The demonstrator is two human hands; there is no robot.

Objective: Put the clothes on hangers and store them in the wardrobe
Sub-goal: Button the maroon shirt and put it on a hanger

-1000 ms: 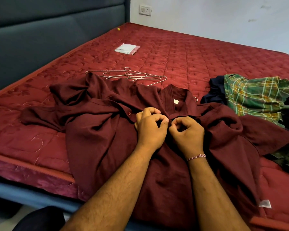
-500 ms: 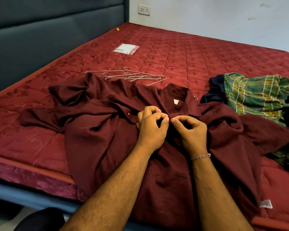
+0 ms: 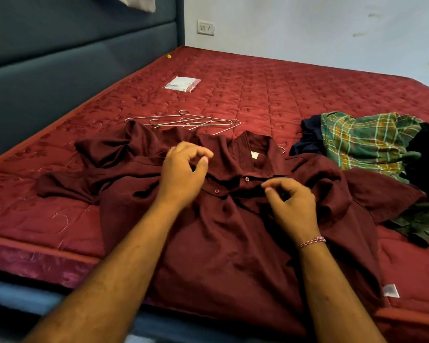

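A maroon button-up shirt (image 3: 221, 231) lies spread front-up on the red mattress (image 3: 270, 95), its collar pointing away from me. Two buttons show below the collar. A metal hook (image 3: 282, 150) pokes out beside the collar. My left hand (image 3: 183, 174) hovers over the shirt's left chest with loosely curled fingers that hold nothing. My right hand (image 3: 292, 206) hangs just right of the placket, fingers curled, thumb and forefinger slightly apart, gripping no cloth. Several wire hangers (image 3: 183, 121) lie in a pile just beyond the shirt.
A green plaid garment (image 3: 364, 142) sits on a navy one (image 3: 307, 137) at the right, with dark clothes (image 3: 421, 219) nearer me. A small plastic packet (image 3: 182, 84) lies farther up the bed. A padded blue headboard (image 3: 60, 70) runs along the left.
Both hands were pinching the shirt's placket together at the middle. They have let go and moved apart, the left up and leftward, the right to the right.
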